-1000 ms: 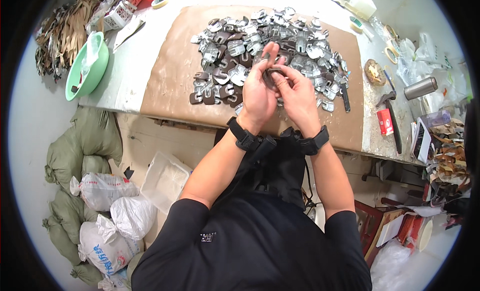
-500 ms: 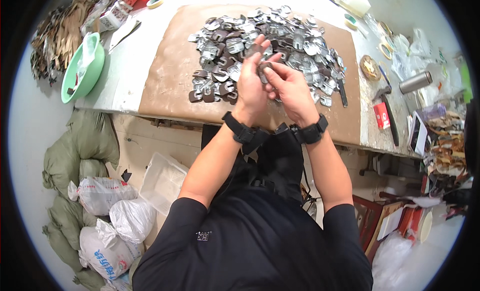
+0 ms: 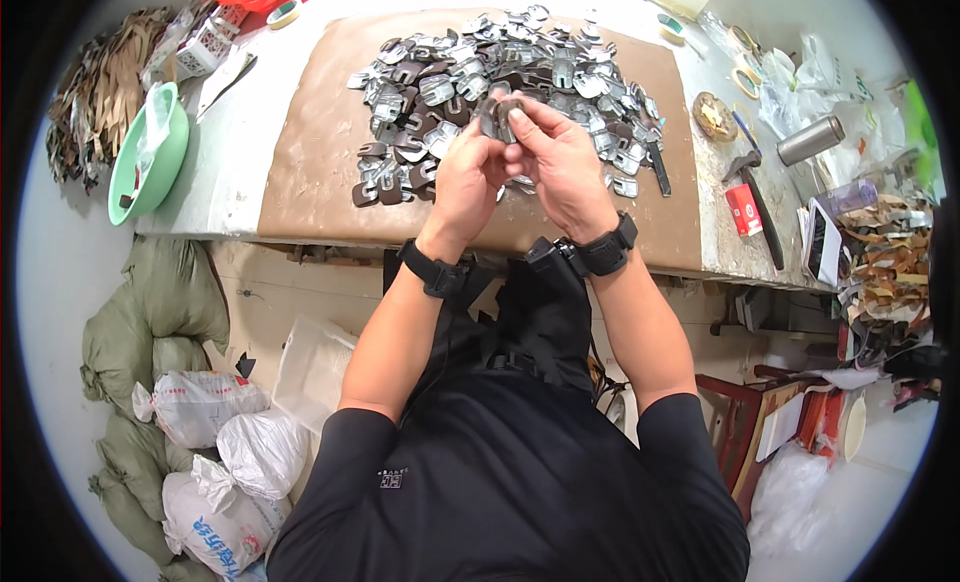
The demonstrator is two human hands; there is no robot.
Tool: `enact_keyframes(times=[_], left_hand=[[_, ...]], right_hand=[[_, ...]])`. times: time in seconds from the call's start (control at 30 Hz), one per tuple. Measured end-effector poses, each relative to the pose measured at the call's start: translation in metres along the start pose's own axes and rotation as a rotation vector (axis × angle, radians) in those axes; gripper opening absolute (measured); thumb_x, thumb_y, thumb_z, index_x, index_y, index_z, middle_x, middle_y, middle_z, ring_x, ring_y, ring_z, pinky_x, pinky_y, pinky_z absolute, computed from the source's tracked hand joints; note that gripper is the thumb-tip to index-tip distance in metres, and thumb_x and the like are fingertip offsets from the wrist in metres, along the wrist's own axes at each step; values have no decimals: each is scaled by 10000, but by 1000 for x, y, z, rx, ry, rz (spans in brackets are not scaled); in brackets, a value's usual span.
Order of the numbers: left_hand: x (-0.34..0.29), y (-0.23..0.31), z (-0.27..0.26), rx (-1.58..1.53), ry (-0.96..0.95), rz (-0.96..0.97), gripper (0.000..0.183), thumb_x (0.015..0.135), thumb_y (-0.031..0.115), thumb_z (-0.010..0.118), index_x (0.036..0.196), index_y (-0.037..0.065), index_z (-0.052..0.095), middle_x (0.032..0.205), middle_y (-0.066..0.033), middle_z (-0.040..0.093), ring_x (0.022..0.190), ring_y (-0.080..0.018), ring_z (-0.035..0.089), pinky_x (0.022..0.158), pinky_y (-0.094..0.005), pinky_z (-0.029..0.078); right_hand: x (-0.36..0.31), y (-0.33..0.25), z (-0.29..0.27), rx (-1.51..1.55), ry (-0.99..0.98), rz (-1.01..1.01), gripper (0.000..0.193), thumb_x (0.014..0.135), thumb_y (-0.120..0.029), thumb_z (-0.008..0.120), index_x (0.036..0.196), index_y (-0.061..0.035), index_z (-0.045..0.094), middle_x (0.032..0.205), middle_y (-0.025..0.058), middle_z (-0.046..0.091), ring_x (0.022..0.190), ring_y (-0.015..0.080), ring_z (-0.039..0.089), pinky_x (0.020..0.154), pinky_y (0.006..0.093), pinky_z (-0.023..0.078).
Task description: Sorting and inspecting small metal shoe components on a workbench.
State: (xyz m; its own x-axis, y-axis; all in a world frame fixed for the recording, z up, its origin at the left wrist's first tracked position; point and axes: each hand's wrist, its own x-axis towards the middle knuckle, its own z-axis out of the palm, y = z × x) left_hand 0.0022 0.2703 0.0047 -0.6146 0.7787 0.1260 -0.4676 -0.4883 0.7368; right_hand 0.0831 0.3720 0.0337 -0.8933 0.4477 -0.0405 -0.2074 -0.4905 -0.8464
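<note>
The right hand (image 3: 568, 169) clamps its grip on dark rounded pieces (image 3: 504, 125), which stand up at its fingertips. The left hand (image 3: 466, 174) meets them from the left, its own hold unclear; slotted plates (image 3: 437, 89) lie heaped just beyond both grips.

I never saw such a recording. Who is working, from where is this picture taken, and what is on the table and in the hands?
There is no machine: a person works with a bare left hand and right hand, a black band at each wrist. The picture comes from a wide fisheye camera on the person's head, looking down, so straight edges bend. On the table lies a brown mat bearing a pile of small pieces, some shiny, some dark brown. The hands, close together, hold small dark pieces; their exact number is unclear.
</note>
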Motion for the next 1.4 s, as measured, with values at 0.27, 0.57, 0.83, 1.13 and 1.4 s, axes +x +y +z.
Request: enact_keyframes(times=[0.27,0.57,0.83,1.13,1.4], left_hand=[[7,19,16,-41,121,-253,423,997,461,505,931,58,615,734,-33,609,556,-130,562,490,-240,461],[9,-12,14,-175,279,-150,517,1013,451,488,1257,-3,523,1161,-141,625,955,-190,645,741,-308,570],[1,64,-4,-699,110,-149,476,959,574,508,821,120,548,628,42,406,515,-60,388,466,-179,353],[-5,61,17,819,323,764,320,985,324,604,850,35,629,624,-2,526,514,-105,516,481,-269,454],[-8,59,7,-229,247,-297,347,981,407,579,860,85,533,636,54,375,507,-60,340,449,-200,324]], right_hand=[[-7,-6,6,-664,48,-129,263,968,-122,610,1200,-7,654,795,-10,607,602,46,572,543,209,496],[-17,-1,8,-1463,94,-567,328,950,-232,599,1182,-2,629,1101,174,583,726,228,674,653,369,543],[-76,11,3,-615,-366,15,606,879,-295,739,1298,76,507,939,118,667,769,149,629,669,306,492],[-90,22,58,-667,-378,324,497,869,-250,756,1221,57,589,898,68,672,821,111,633,686,271,538],[-89,47,51,-571,-437,301,481,868,-243,755,1206,59,595,988,45,677,847,81,613,757,247,504]])
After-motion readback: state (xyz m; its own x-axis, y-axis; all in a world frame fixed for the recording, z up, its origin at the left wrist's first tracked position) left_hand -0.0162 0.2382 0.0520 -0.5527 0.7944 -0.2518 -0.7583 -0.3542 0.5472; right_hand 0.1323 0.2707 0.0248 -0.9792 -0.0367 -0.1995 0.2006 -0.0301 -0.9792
